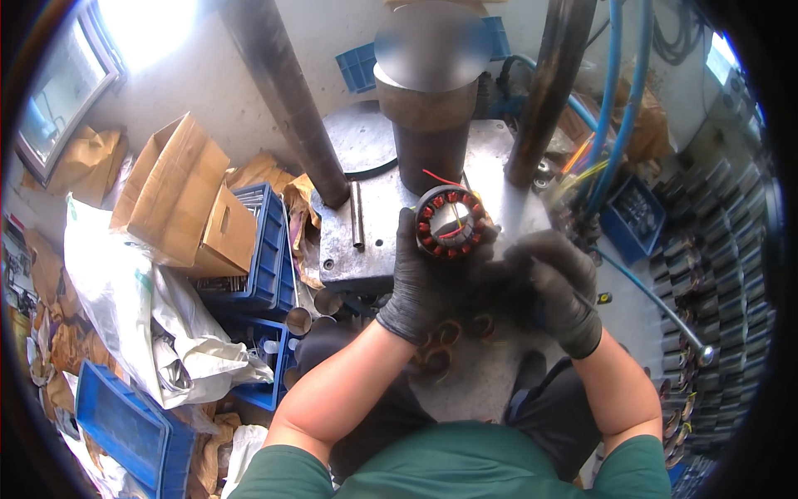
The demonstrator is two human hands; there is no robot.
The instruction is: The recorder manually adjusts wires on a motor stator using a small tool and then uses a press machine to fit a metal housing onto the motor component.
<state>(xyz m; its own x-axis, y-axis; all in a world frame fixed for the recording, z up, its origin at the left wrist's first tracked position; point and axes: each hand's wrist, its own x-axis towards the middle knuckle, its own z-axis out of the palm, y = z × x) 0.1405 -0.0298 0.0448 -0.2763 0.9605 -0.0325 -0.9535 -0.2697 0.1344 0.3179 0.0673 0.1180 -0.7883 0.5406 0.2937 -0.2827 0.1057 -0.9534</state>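
My left hand (420,287), in a dark grey glove, grips a motor stator (427,236), a dark ring with red-brown copper windings around its inside. A red lead wire (440,178) sticks up from its rim, and more leads cross its opening. To the right of the stator is my right hand (559,283), also gloved. Its fingers look bent but are smeared by motion, so what they hold, if anything, does not show. A small yellow-and-black end (604,298) shows beside that hand; whether the hand holds it is unclear.
Ahead stands a press with a metal bed (366,264), two steel columns (287,100) and a thick central cylinder (428,150). A short metal rod (357,216) is on the bed. Cardboard boxes (170,191) and blue crates (125,424) crowd the left; stacked dark parts (706,291) line the right.
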